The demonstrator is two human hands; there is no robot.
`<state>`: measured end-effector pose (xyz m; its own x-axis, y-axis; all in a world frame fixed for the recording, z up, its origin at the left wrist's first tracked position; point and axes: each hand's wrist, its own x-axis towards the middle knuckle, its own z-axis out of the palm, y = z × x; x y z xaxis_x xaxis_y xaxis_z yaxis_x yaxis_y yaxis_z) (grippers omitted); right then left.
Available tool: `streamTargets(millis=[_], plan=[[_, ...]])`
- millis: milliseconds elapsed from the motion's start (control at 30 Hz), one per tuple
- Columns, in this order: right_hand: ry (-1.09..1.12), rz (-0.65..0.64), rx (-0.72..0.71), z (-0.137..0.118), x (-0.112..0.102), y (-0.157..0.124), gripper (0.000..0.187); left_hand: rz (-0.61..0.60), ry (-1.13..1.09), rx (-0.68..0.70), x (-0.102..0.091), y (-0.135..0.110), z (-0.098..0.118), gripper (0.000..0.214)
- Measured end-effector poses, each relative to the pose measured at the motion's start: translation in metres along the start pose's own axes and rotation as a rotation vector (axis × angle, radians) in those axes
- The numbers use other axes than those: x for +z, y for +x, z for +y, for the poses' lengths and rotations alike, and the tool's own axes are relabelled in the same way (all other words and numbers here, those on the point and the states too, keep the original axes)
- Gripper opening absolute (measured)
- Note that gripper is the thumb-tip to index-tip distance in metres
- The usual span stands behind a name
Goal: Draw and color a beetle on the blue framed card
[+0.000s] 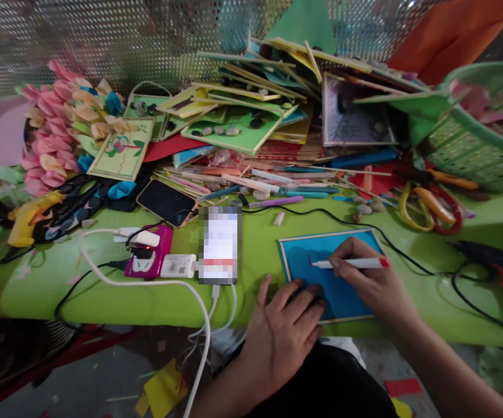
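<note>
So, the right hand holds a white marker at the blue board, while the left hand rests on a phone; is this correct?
No: the left hand rests partly on the blue board, as the head view shows. The right hand does hold the white marker.

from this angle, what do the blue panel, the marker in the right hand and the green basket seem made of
Blue panel: probably paper or card, matte and flat, edged with pale strips, perhaps wood. Marker: likely plastic, its white barrel smooth and straight. Green basket: likely moulded plastic, semi-matte, judging by its regular holes and thick rim.
</note>
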<state>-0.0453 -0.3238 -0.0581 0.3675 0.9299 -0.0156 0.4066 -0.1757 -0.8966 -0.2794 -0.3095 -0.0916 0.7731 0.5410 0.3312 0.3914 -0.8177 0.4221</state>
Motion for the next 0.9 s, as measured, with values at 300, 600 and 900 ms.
streamTargets(millis=[300, 600, 900], plan=[[-0.007, -0.009, -0.011, -0.0026, 0.0004, -0.0002, 0.028, 0.038, -0.002, 0.009, 0.0007, 0.0008, 0.0003, 0.027], [0.001, 0.012, 0.005, -0.001, 0.0018, -0.0017, 0.033, 0.074, 0.035, 0.025, 0.0065, -0.0044, -0.0012, 0.019], [0.03, -0.028, -0.005, -0.0043, 0.0007, -0.0038, 0.03, 0.181, 0.012, 0.039, 0.008, -0.0027, -0.0015, 0.018]])
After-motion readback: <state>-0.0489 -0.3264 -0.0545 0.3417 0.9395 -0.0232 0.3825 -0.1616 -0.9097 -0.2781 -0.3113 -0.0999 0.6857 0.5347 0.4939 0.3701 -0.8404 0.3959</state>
